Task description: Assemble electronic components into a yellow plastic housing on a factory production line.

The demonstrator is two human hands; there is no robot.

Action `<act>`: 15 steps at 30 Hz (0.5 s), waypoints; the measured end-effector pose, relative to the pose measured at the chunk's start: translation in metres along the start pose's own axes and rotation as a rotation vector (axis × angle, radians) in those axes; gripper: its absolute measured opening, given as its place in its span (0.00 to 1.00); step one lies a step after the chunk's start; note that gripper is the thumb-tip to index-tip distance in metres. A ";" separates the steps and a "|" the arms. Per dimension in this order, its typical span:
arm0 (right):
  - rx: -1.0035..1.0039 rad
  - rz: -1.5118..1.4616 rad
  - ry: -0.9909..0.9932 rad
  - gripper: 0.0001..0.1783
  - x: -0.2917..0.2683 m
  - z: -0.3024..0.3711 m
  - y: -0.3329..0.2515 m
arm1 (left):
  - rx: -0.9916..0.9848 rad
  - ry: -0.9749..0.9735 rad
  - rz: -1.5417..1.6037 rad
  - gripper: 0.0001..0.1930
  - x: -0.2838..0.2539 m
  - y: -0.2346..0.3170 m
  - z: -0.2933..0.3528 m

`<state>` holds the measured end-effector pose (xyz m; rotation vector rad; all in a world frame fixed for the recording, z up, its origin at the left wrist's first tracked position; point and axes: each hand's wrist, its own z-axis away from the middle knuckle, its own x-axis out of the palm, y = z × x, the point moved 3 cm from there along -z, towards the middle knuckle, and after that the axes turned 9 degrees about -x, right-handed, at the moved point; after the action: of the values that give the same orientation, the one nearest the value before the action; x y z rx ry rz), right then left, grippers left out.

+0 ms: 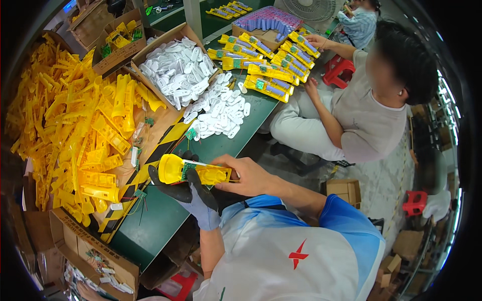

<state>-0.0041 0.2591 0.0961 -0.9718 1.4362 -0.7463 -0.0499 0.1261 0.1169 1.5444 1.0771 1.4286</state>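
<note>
1. Fitting a part seems to be the step in hand: a small green circuit board (pixel 189 169) lies inside the yellow casing (pixel 172 169), right by the gloved thumb.
2. That casing sits between the fingers of 2 hands, held above the green table (pixel 163 213).
3. The left hand (pixel 199 198), gloved, is closed around it: thumb over the near side, 1 fingertip at the rounded end, another showing past the far edge.
4. The right hand (pixel 248 176), bare, pinches the narrow end between thumb and fingers; I cannot tell whether a wire is caught there too.
5. As I judge it, the next move calls for gloved fingers keeping the casing steady while bare fingertips settle the board without trapping any leads.
6. Left of the gloved fingers is a heap of yellow parts (pixel 65 135); beyond the fingertips lie loose white pieces (pixel 221 113); farther out, well apart, are casings with purple cells (pixel 273 72).
</note>
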 end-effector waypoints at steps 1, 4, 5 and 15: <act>-0.035 0.067 0.051 0.28 -0.004 0.003 0.002 | 0.002 -0.004 0.003 0.35 0.002 -0.003 -0.001; -0.245 0.355 0.243 0.25 -0.008 0.006 -0.001 | -0.020 0.018 0.021 0.36 0.000 -0.013 -0.004; -0.250 0.353 0.239 0.25 -0.007 0.004 0.000 | -0.011 0.068 -0.027 0.35 -0.003 -0.013 -0.005; -0.246 -0.329 0.587 0.12 0.003 -0.011 0.022 | -0.052 0.174 -0.106 0.31 -0.015 -0.023 -0.007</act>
<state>-0.0176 0.2652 0.0762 -1.2621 1.9314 -1.1853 -0.0589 0.1197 0.0910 1.3252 1.1959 1.5266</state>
